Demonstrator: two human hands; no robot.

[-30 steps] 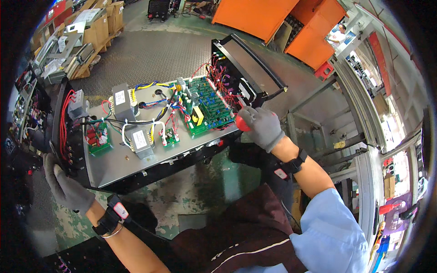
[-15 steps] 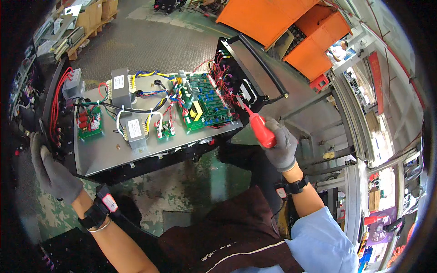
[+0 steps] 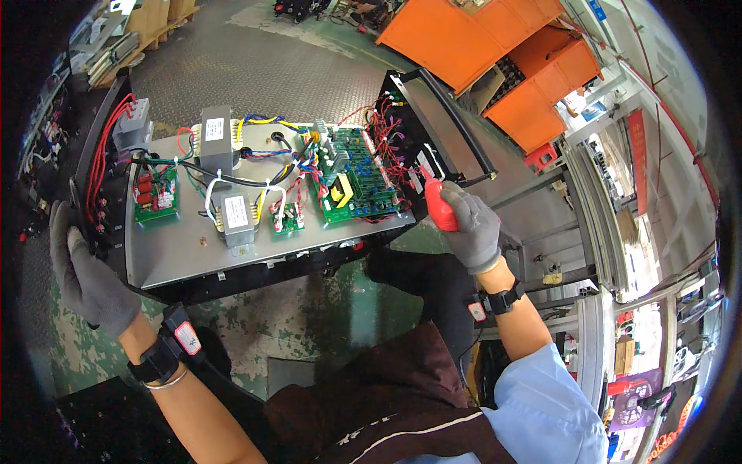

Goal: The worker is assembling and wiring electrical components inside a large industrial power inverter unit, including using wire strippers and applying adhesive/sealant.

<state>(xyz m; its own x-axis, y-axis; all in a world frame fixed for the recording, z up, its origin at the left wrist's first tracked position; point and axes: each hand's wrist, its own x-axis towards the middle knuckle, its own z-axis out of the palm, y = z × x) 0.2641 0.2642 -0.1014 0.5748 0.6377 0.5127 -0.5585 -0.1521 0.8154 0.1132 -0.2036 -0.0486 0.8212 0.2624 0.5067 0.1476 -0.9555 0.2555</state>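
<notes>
A wide black metal chassis stands before me with its grey mounting plate exposed. My right hand, in a grey glove, is wrapped round the red handle of a screwdriver. Its thin shaft points at the black end panel on the right, beside a bundle of red wires; the tip is hard to make out. Over at the left end, my gloved left hand lies flat with fingers stretched along the outside of the other black panel. That hand holds nothing visible.
The plate carries a large green circuit board, two transformers and smaller boards. A black handle juts out from the right panel. Orange metal bins stand behind, a metal rack to the right, cardboard at far left.
The view has shifted slightly, so the chassis sits a little lower and further right. My right hand has tilted and moved up with the screwdriver, whose shaft shows less now. My left hand stays at the left panel.
</notes>
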